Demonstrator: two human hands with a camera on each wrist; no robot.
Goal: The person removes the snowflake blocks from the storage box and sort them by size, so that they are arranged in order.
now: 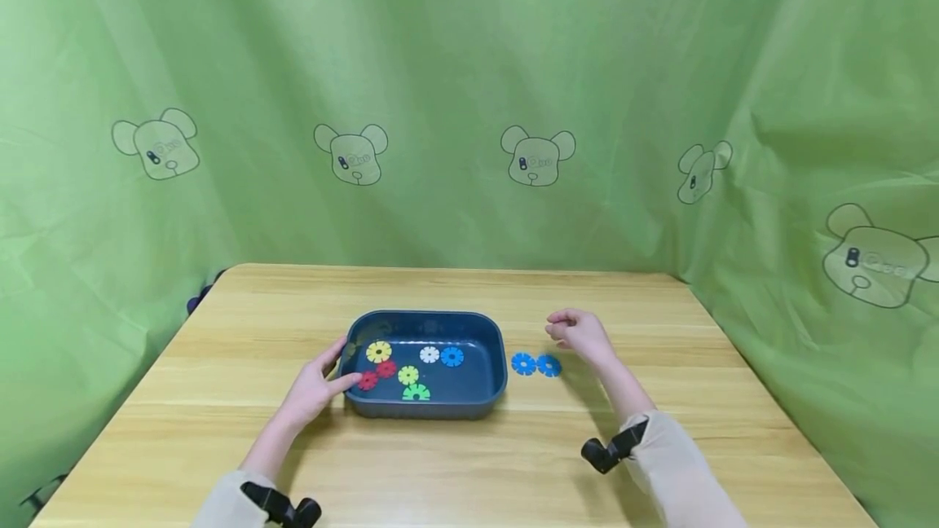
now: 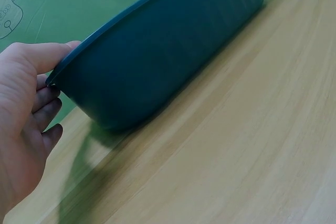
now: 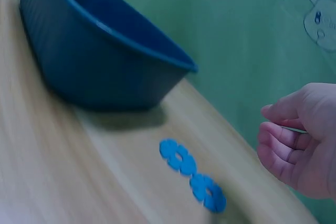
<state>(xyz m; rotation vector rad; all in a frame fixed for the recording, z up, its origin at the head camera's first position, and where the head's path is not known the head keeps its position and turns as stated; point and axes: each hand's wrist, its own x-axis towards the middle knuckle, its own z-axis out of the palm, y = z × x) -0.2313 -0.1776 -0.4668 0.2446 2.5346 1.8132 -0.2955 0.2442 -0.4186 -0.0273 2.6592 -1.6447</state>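
Observation:
My left hand (image 1: 310,389) holds the left end of a dark blue plastic basin (image 1: 440,411), thumb over the rim and the other fingers along its outside. Inside lie several plastic snowflake discs: a yellow disc (image 1: 372,351), two red discs (image 1: 385,368), a white disc (image 1: 423,354), a blue disc (image 1: 445,357), a yellow-green disc (image 1: 403,375) and a green disc (image 1: 416,389). Right of the basin, two blue discs (image 3: 170,153) lie end to end on the table. Above and beyond them hovers my right hand (image 1: 584,338), fingers loosely curled with nothing in them.
The pale wooden table (image 1: 411,471) carries the basin in its middle. Green cloth (image 1: 440,47) printed with bear heads hangs behind and at both sides. A black wrist camera (image 1: 614,446) is strapped over the right sleeve, and another camera (image 1: 282,505) over the left.

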